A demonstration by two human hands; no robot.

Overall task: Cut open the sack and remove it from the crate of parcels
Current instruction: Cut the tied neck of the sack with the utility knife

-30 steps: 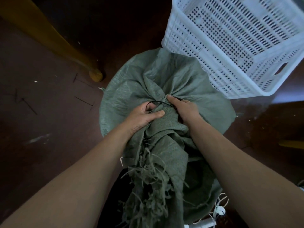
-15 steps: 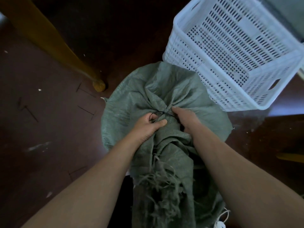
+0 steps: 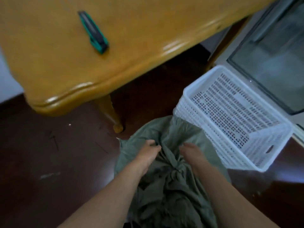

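Note:
A grey-green woven sack (image 3: 171, 186) stands on the dark floor right below me, its neck bunched and tied. My left hand (image 3: 148, 155) grips the gathered cloth on the left of the neck. My right hand (image 3: 191, 153) rests on the cloth to the right of the neck; the blur hides whether it is gripping. A green and black utility knife (image 3: 93, 32) lies on the wooden table (image 3: 148, 46) above, well away from both hands. What the sack holds is hidden.
An empty white perforated plastic crate (image 3: 233, 116) sits on the floor against the sack's right side. A table leg (image 3: 110, 112) stands just beyond the sack. A glass-fronted cabinet (image 3: 271, 55) fills the upper right. Dark floor lies open to the left.
The view has tilted up, bringing the table top and the knife into sight. Both hands stay at the sack's neck, now slightly further apart.

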